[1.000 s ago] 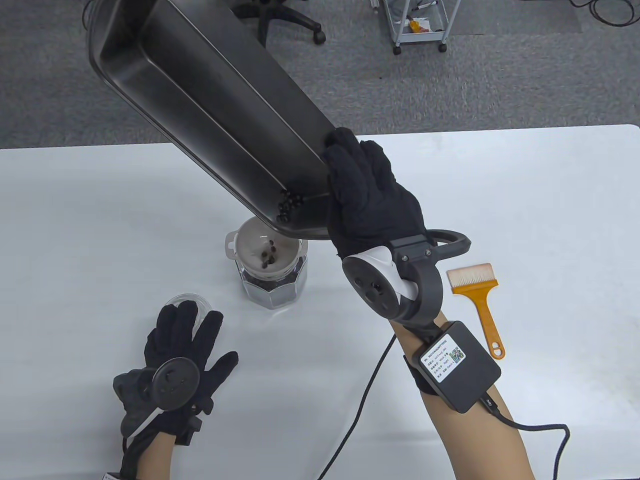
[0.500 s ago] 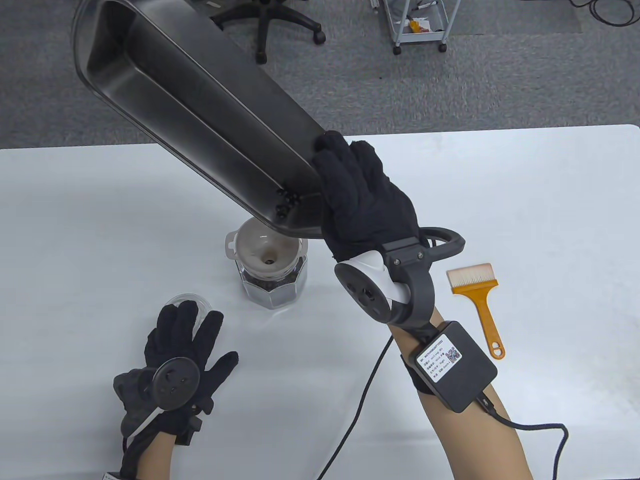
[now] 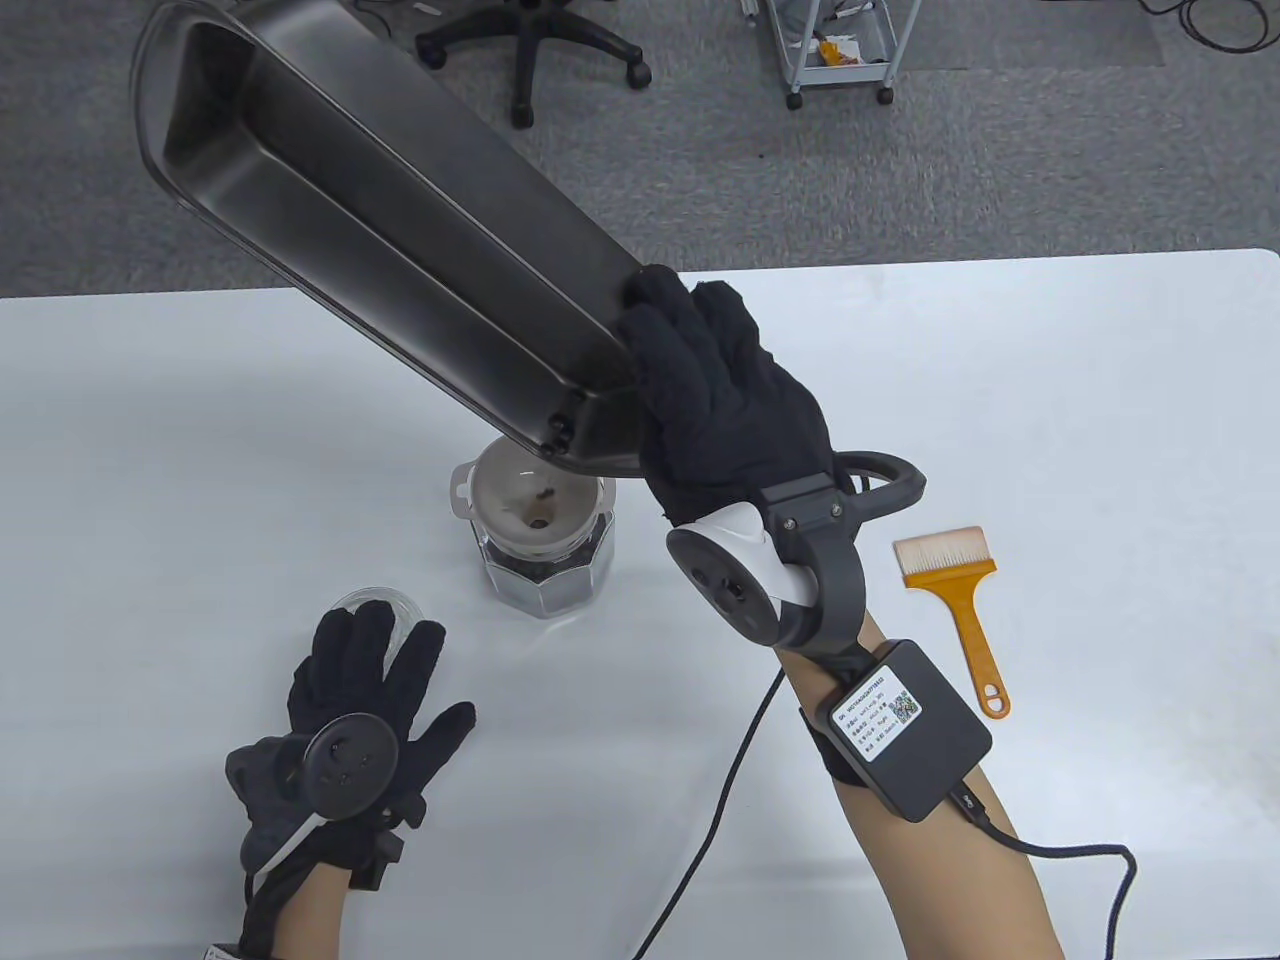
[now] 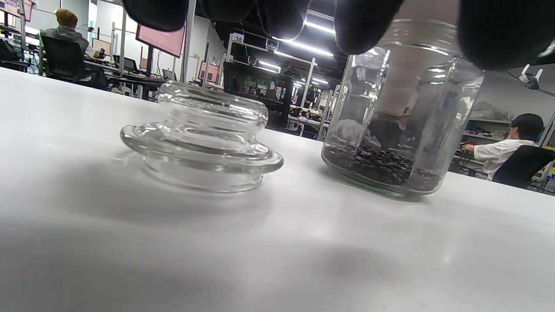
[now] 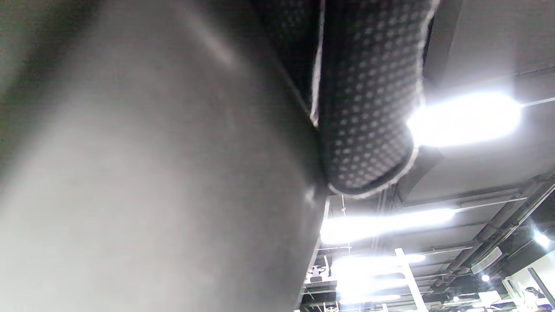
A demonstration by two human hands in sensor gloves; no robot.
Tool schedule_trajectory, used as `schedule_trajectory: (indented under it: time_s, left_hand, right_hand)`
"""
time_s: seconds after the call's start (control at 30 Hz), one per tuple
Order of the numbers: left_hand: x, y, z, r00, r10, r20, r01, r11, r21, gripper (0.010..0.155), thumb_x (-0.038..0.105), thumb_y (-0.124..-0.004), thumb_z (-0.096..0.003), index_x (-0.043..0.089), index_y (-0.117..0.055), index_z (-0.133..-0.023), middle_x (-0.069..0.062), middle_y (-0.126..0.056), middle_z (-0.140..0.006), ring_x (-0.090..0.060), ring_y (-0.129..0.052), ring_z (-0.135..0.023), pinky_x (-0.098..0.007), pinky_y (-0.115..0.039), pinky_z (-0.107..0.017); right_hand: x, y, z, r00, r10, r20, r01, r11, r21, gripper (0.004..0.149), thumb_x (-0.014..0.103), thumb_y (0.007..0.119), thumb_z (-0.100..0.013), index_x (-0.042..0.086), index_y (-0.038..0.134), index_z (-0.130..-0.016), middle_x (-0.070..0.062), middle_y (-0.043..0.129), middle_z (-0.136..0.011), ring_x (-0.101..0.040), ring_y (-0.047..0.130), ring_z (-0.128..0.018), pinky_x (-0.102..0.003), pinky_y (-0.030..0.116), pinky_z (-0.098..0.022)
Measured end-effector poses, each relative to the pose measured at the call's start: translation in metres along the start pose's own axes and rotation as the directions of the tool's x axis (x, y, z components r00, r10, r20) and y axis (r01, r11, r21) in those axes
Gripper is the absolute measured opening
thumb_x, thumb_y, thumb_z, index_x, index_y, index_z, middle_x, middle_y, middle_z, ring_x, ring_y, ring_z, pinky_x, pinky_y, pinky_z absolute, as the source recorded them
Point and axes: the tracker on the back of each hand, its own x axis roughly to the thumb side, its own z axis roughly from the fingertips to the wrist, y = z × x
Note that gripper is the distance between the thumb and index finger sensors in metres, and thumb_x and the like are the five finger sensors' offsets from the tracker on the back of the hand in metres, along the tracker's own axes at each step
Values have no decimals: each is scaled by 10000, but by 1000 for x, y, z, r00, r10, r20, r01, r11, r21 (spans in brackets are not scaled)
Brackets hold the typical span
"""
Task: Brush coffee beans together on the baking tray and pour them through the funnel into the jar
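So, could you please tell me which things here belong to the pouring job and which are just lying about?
In use:
- dark metal baking tray, tilted, gripped by right hand
- last coffee beans at its low corner
- white funnel
- glass jar under it

Lying about:
- orange-handled brush
- clear glass lid by the open left hand

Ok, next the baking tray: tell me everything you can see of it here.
The baking tray is a long, dark, matte metal pan with rounded corners, a rolled rim and shallow sloped walls. It is off the table, tilted steeply, its lowest corner over the white funnel on the glass jar. The right hand grips its low end. Two or three coffee beans cling in that corner. The rest looks bare.
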Motion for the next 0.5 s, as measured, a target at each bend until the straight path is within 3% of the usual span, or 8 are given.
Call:
schedule_trajectory:
  time_s: [0.5]
  left_hand:
    - [0, 0, 0, 1000, -4, 1, 4, 1000, 1, 792, 782, -738, -423, 467, -486, -1105, -36, -394, -1261, -412, -333, -1156, -639, -474, -798]
  right_hand:
    - [-4, -3, 0, 1000, -22, 13, 22, 1000, -8, 558, 451, 956, -432, 530, 583, -840, 263, 882, -875, -97, 1001, -756, -276, 1037, -338]
